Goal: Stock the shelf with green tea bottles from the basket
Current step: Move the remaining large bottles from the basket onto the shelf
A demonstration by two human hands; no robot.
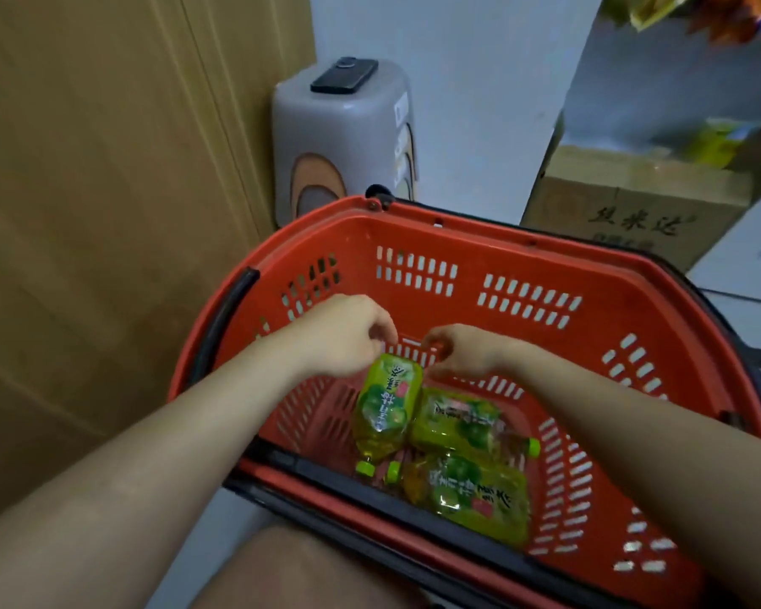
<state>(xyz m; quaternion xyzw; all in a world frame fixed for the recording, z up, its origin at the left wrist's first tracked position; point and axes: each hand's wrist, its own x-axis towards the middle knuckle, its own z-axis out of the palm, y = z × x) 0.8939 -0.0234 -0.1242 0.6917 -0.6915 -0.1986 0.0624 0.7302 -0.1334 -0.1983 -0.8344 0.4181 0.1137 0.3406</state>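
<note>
Green tea bottles [471, 494], three, lie in the red slotted plastic basket [523, 265]. Our left hand [343, 336] pinches the leftmost bottle [387, 402] by its base, cap down. Our right hand [462, 351] curls beside it; whether it holds anything, we can't tell. Full, smooth, slick-labelled: we'd judge them weighty, better gripped mid-body.

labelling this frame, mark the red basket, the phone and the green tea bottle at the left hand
red basket [471, 257], head view, bare far wall
phone [344, 76], head view, middle of its back
green tea bottle [387, 402], head view, its label
</note>
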